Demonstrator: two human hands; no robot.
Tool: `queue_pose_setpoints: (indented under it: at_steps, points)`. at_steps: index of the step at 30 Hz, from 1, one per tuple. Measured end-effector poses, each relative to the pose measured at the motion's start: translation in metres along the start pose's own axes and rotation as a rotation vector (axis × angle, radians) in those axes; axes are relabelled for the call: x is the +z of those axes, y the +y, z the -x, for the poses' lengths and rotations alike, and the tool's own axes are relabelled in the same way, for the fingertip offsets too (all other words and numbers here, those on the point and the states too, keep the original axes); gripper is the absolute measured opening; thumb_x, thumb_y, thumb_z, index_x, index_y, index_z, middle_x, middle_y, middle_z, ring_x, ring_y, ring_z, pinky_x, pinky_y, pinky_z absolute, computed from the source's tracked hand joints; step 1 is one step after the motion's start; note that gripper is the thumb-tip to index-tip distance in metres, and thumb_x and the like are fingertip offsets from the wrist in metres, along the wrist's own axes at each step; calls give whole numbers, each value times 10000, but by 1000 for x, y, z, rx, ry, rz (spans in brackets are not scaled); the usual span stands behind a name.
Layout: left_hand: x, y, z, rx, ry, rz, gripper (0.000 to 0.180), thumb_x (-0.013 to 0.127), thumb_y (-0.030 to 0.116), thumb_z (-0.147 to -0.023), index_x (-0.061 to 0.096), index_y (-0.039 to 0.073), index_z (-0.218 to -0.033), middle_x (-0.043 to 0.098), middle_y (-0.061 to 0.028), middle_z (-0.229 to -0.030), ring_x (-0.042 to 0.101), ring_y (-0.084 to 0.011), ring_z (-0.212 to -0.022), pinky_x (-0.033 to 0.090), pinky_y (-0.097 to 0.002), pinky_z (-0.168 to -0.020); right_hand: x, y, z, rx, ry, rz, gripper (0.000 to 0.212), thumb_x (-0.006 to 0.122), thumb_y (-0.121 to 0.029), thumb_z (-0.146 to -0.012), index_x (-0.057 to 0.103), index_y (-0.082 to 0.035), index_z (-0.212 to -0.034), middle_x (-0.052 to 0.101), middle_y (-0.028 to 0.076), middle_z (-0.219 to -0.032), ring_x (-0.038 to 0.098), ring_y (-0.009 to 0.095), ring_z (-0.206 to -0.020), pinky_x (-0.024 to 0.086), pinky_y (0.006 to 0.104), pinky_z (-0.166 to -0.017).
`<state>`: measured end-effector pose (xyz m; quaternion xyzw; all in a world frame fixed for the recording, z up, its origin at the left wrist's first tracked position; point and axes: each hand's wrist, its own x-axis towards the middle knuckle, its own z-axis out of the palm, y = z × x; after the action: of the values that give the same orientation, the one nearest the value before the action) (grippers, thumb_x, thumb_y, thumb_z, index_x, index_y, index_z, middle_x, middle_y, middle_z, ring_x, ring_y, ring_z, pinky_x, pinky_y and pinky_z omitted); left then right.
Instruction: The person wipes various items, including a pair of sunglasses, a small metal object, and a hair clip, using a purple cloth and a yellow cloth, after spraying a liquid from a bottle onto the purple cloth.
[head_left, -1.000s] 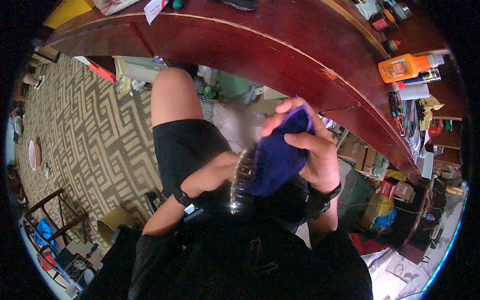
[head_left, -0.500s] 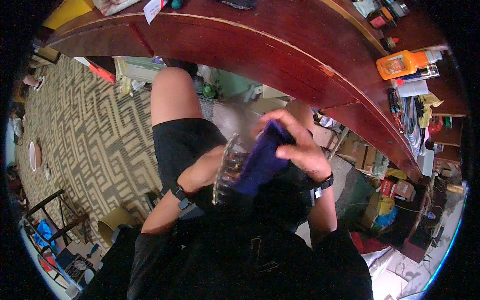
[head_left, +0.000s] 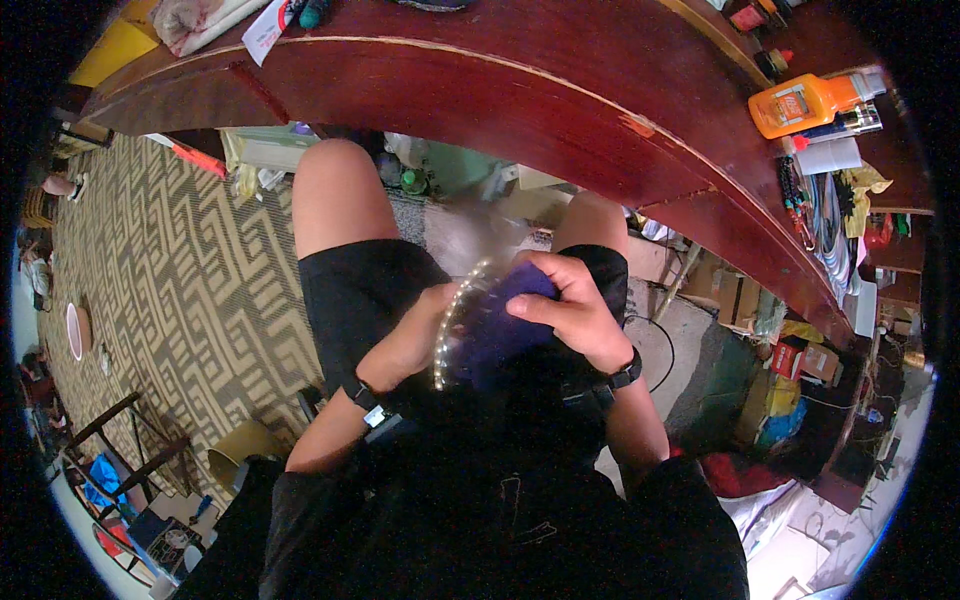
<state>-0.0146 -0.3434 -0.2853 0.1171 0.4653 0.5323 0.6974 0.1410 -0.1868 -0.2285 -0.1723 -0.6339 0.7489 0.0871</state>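
Observation:
Over my lap, my left hand [head_left: 405, 342] is closed on a curved piece edged with a row of bright bead-like dots [head_left: 442, 345]; its exact kind cannot be made out. A dark purple cloth [head_left: 498, 325] lies against the inner side of that curve. My right hand [head_left: 580, 315] grips the cloth, thumb on top and the other fingers bent round its far edge. The cloth covers much of the beaded piece, and its lower part merges with my black clothes. Most of my left fingers are hidden behind the piece.
A dark red desk [head_left: 480, 95] curves in front of my knees. An orange bottle [head_left: 805, 105] lies at the right among small bottles and papers. Cardboard boxes [head_left: 735, 298] sit below. A patterned rug [head_left: 190, 270] spreads left, with a bin [head_left: 240, 448] and a chair [head_left: 130, 450].
My right hand has moved slightly left and down, and the purple cloth now lies flatter against the beaded piece. My left hand keeps its hold. The view has shifted a little.

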Motion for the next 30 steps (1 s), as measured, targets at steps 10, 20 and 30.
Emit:
queue_pose_setpoints:
  at_steps: [10,20,30]
  points:
    - [12,4,-8,190,34,-280,475,390,392,-1026,586,15,-1237,662,-47,-1068,623,-118,-907,502,-248,-781,6,0,-3,-67,99,101,164,709,-133,-910,655,3,-985,623,-22,-812,553,68,-754,460,242,-681]
    - [15,4,-12,492,22,-140,610,361,495,-1019,525,-9,-1321,615,-109,-1234,546,-207,-1179,360,-329,-1072,5,14,-7,-118,209,235,176,720,-135,-898,655,1,-989,575,15,-731,501,63,-683,430,248,-617]
    - [10,3,-11,501,-34,-300,539,414,401,-1043,503,-25,-1363,573,-108,-1299,514,-172,-1205,374,-311,-1050,6,16,-3,-160,243,280,156,733,-128,-885,640,-11,-929,561,29,-679,495,64,-641,420,255,-579]
